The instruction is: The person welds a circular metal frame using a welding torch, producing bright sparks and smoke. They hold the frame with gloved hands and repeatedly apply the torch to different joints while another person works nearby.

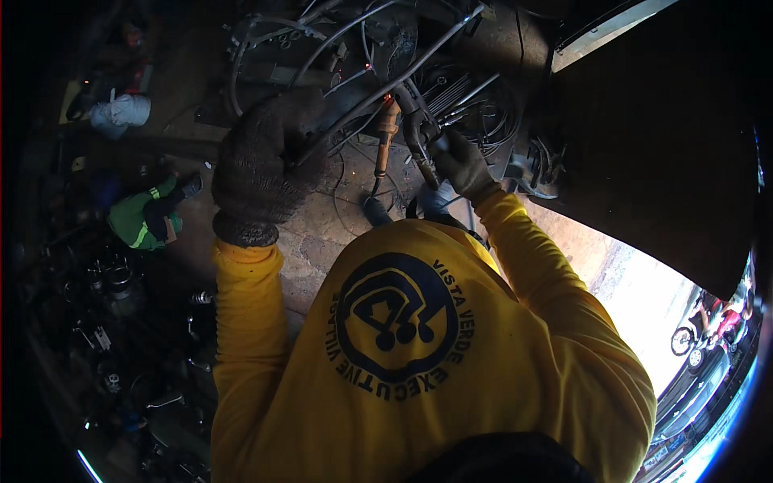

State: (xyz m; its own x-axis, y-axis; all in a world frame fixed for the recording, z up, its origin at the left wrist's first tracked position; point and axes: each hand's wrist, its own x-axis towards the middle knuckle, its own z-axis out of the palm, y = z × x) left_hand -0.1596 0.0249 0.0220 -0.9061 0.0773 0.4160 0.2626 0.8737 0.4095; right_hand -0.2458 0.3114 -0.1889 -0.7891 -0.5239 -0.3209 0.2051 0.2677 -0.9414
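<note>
the gloved left hand (270, 165) is curled around the lower end of a metal tube (439, 46); the gloved right hand (465, 163) grips a plier-like tool (414, 133) near the tube's middle.

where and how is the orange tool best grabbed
Probably around the lower half of the orange tool's slim body, coming from the near side, at the bottom of the picture. Its long shape points that end this way, just above the cord, while its far end sits by a glowing spot and the tube, so stay clear there.
</note>
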